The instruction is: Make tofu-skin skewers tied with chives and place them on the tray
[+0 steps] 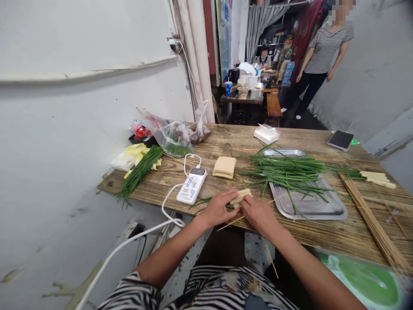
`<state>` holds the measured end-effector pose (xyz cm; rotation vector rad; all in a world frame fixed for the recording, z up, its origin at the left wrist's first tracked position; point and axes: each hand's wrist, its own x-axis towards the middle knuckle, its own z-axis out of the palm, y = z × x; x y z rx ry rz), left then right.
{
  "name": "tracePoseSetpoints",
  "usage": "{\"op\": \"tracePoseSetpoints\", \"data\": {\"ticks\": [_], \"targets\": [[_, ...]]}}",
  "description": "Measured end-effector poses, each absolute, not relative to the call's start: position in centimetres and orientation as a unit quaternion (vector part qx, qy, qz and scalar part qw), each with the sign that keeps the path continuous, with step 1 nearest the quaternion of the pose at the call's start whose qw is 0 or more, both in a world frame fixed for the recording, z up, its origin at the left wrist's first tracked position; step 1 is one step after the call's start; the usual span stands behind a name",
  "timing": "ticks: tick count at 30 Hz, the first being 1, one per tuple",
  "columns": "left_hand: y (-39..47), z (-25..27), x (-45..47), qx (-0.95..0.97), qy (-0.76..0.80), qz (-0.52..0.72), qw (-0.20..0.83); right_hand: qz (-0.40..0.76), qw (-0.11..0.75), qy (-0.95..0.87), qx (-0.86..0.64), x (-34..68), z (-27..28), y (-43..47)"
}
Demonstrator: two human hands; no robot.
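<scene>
Basically both hands are busy at the table's near edge, approx ctr; clock dirs below run from the pale rolls [240,196] held there. L hand [218,209] has thumb & fingers closed round their 9 o'clock end; R hand [258,213] is clamped on the 4 o'clock side, fingertips partly hidden. A thin stick [231,223] pokes out at 7 o'clock, another [276,198] at 3; can't tell if either goes thru the rolls. Stack of tan sq. sheets [224,167] sits nearby at 11. At 9–10: wht power bank [192,186] w/ cables plugged in, then a bunch of grn stalks [141,170] lying near the wall. Clear plastic bag [177,140] w/ greens is at 10. Metal tray [314,207] at 3, long loose greens [290,167] piled over its far part, some hanging past the rim. Farther out at 3, finished-looking rolls [378,178] w/ greens attached, & a bundle of sticks [371,221] slanting twd 4. Wht packet [267,134] at 1, phone [341,140] at 2. Person in striped top [329,49] stands beyond the table, approx 1 o'clock.
</scene>
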<state>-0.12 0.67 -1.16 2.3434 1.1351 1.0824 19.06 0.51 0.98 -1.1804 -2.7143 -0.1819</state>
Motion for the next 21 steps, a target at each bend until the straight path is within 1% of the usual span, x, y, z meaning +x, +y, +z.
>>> {"op": "tracePoseSetpoints", "data": {"ticks": [4,7,11,13,15,17,19,21], "targets": [[0.7,-1.8,-0.1,0.811,0.405,0.393,0.153,-0.038,0.063,-0.907,-0.415,18.6,1.3,0.6],[0.8,-2.0,-0.3,0.819,0.381,0.401,0.153,0.03,0.06,-0.891,-0.45,19.0,2.5,-0.1],[0.8,-2.4,-0.4,0.817,0.386,0.399,0.159,0.212,0.153,-0.839,-0.477,21.8,5.7,-4.0],[0.8,-2.6,-0.4,0.811,0.399,0.399,0.156,0.312,0.144,-0.822,-0.454,23.6,7.5,-6.7],[0.8,-2.7,-0.4,0.808,0.402,0.403,0.15,0.37,0.138,-0.797,-0.458,25.0,9.1,-9.1],[0.8,-2.8,-0.4,0.81,0.4,0.404,0.146,0.442,0.124,-0.779,-0.428,25.5,9.8,-10.6],[0.8,-2.8,-0.4,0.811,0.4,0.402,0.145,0.545,0.099,-0.743,-0.377,25.2,9.4,-11.1],[0.8,-2.7,-0.3,0.809,0.403,0.401,0.146,0.639,0.101,-0.669,-0.366,24.4,7.8,-10.9]]}}
